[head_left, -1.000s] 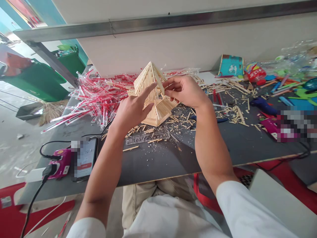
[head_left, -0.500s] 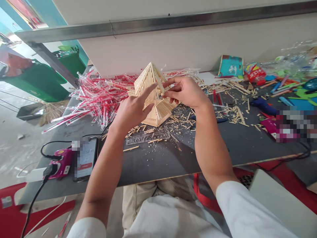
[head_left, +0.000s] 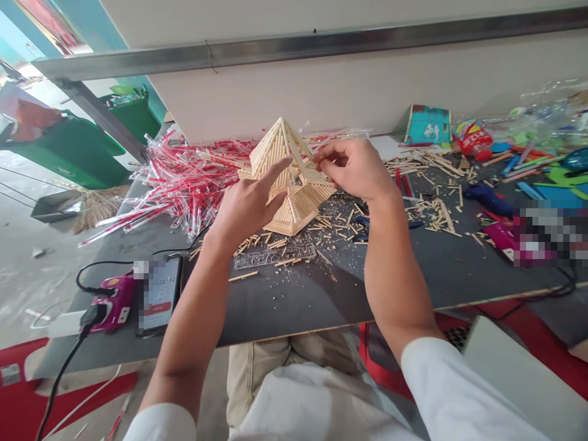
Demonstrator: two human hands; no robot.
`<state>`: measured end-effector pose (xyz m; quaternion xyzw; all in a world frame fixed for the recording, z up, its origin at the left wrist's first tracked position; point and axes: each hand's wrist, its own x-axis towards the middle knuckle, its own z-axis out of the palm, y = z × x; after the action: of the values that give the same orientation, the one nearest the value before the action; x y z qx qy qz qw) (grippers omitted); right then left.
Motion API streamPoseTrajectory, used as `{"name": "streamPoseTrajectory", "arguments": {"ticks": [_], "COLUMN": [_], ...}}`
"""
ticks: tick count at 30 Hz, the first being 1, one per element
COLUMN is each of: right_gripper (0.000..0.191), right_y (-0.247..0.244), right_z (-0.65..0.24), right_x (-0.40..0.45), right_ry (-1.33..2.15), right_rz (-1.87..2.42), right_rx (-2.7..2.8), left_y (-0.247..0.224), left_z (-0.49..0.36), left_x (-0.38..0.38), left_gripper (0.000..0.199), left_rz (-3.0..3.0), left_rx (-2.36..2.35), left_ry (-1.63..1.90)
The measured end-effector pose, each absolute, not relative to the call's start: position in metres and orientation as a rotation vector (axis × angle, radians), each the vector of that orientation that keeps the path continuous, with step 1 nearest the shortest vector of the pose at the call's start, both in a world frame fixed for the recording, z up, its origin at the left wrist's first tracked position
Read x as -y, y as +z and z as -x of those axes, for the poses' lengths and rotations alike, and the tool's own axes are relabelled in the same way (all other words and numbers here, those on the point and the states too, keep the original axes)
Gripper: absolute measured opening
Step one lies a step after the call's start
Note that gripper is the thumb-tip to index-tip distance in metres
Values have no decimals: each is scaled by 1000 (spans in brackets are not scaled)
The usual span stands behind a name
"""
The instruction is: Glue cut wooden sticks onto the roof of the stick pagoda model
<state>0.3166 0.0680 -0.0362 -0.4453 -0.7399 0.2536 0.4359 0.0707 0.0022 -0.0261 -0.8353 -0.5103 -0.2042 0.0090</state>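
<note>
A tiered model of thin wooden sticks (head_left: 294,211) with a pointed stick roof (head_left: 274,147) stands on the dark table. My left hand (head_left: 245,199) is against its near left side, index finger and thumb laid over the front, its other fingers hidden. Just right of the roof, my right hand (head_left: 351,168) is closed in a pinch. Anything between those fingertips is too small to make out. A clear stencil ruler (head_left: 275,256) lies in front of the model, with cut stick pieces (head_left: 333,228) around it. Blue-handled pliers (head_left: 362,225) lie partly behind my right forearm.
Red-and-clear plastic wrappers (head_left: 184,184) heap up at the left back. A phone (head_left: 158,294) and a magenta power strip (head_left: 114,300) with cables lie front left. A blue glue gun (head_left: 487,197), coloured scraps and a red packet (head_left: 473,139) crowd the right. A metal rail (head_left: 321,46) crosses behind.
My right hand has drawn slightly right, away from the roof's edge, and its fingers have come closer together. My left hand stays in place on the model.
</note>
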Motion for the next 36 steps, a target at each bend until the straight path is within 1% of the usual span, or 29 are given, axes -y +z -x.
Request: {"name": "streamPoseTrajectory", "arguments": {"ticks": [1,4,7,11,18,29,32,36], "right_gripper": [13,25,25,29,30,24,25,31], "right_y": [-37,-44,-51,-50,-40,-45,-45,-45], "right_z": [-317,-317,-316,-306,-274,-269,-268,-267], "right_x": [-70,-79,-88,-84,-64,-65,-64,-62], "right_ry": [557,396,288,258,158,190,129,-47], "right_rz": [1134,1231,1223,1129,990,969,962,1041], "right_rx": [1823,1731,1673,1736,1867,1833,1849,1894], "left_y": [-26,-27,-29,-31,-31,-29,-29,-30], "left_z": [-71,-73,-73,-73,-72,-71,-72,-72], "left_x": [-2,-2,-2,-3,-4,-3,-2,-3], "left_gripper": [58,57,58,60,58,59,59,60], "left_rz": [2608,2588,2567,2559,2552,2547,2544,2540], "left_rx": [1594,1603,1602,1576,1580,1587,1594,1603], "left_ry": [-643,-642,-639,-656,-657,-632,-619,-605]}}
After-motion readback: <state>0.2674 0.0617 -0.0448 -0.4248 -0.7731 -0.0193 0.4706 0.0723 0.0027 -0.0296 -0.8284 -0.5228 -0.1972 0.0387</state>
